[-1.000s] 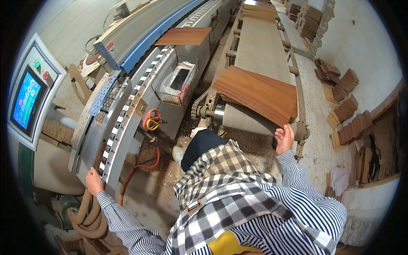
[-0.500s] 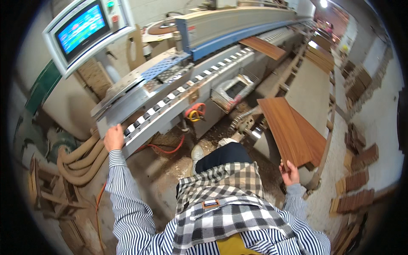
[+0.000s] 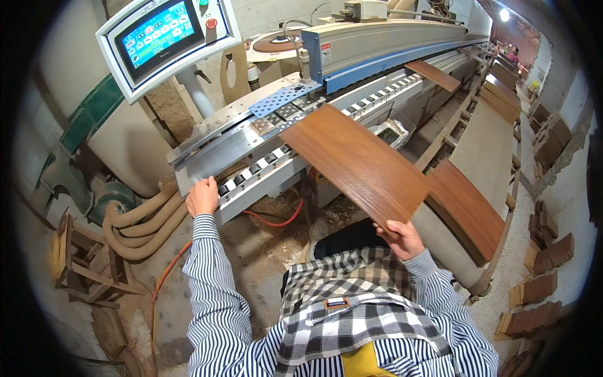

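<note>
My right hand (image 3: 399, 237) grips the near end of a reddish-brown wooden board (image 3: 355, 163), which is raised at an angle across the roller strip (image 3: 254, 171). My left hand (image 3: 203, 198) is closed on the front end of the machine's metal infeed table (image 3: 204, 165), beside the black-and-white rollers. A second board (image 3: 474, 210) lies behind the held one on the return conveyor (image 3: 483, 144). A blue perforated plate (image 3: 276, 99) sits on the machine past the board's far end.
A control screen (image 3: 162, 38) stands at upper left. Thick hoses (image 3: 144, 239) and a wooden stool (image 3: 88, 261) are at lower left. Board stacks (image 3: 537, 289) line the right floor. A small board (image 3: 433, 74) rests on the machine farther along. A person (image 3: 512, 58) is far down the line.
My right hand has lifted the board off the conveyor and moved it up and left over the rollers. My left hand stays on the machine's end. The view has swung round toward the machine.
</note>
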### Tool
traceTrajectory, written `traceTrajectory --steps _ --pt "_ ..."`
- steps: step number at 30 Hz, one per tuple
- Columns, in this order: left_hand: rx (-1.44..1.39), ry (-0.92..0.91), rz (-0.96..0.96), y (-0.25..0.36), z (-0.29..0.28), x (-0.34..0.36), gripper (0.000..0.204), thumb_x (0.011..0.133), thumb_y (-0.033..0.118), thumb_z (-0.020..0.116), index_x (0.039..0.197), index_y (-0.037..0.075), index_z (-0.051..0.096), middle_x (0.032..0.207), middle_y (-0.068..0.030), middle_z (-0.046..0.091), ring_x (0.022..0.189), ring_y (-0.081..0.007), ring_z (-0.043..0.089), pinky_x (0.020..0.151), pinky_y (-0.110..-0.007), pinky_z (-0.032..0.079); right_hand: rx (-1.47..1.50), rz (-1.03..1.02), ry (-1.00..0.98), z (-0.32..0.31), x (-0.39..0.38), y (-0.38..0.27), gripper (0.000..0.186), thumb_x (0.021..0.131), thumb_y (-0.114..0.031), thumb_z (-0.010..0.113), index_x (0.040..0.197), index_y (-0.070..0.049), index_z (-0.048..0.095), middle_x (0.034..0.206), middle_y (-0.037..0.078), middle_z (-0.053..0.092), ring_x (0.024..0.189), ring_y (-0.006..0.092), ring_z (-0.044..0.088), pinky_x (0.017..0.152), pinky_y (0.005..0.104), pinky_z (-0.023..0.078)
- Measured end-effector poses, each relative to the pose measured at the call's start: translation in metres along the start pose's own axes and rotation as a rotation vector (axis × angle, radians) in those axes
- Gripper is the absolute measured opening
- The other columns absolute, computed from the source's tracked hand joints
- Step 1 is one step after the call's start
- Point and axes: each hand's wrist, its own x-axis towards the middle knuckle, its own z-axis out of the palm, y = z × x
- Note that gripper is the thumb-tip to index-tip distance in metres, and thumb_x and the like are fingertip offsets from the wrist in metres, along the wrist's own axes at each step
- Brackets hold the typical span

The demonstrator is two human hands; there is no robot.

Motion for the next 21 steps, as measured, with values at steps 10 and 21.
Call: traceTrajectory --steps 10,21 --pt "-0.016 0.008 0.024 0.003 0.000 -0.002 0.040 0.087 0.038 0.043 0.083 0.007 0.067 0.084 -0.0197 0.063 0.080 -0.0373 0.060 0.073 -0.045 0.047 -0.172 0.355 -0.480 0.100 0.072 0.046 0.049 0.079 -0.016 0.066 0.122 -0.005 0.045 0.114 0.009 0.056 0.092 0.0156 0.058 0.081 0.0294 0.047" --pt "0.005 -0.013 0.027 0.006 -0.004 -0.004 0.040 0.087 0.037 0.042 0.085 0.006 0.067 0.085 -0.0197 0.063 0.081 -0.0368 0.060 0.074 -0.045 0.046 -0.303 0.276 -0.580 0.119 0.093 0.075 0.040 0.080 -0.015 0.065 0.115 0.000 0.052 0.103 0.009 0.062 0.090 0.0142 0.058 0.080 0.0267 0.047"
